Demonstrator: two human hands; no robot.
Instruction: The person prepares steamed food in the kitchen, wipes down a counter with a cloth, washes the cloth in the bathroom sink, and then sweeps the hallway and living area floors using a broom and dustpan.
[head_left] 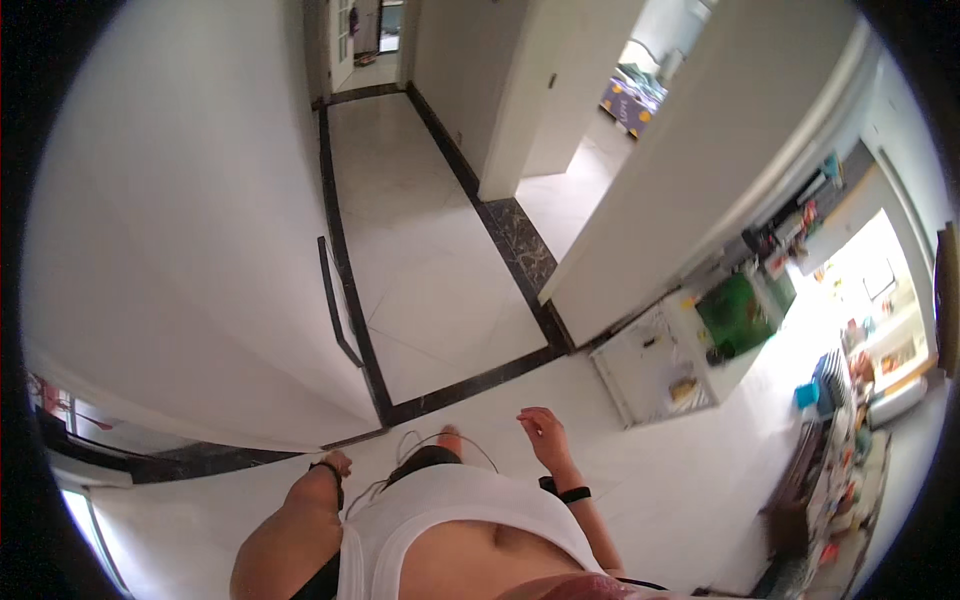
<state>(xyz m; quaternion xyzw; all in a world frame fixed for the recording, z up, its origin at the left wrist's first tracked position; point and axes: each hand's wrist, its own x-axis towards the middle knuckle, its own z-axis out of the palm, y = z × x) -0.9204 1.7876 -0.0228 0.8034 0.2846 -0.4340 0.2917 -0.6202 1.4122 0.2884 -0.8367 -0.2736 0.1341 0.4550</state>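
Right hand (545, 432) open and empty near open fridge door (700, 190); left hand (337, 463) closed, bare floor (430, 300) ahead

— What is hidden of the left hand (338, 463)?
— Its fingers are concealed behind the forearm; whether it is closed cannot be told.

— And the open fridge (880, 330)?
— Its shelves are washed out by glare, and the door shelf items (800, 215) are too small to be identified.
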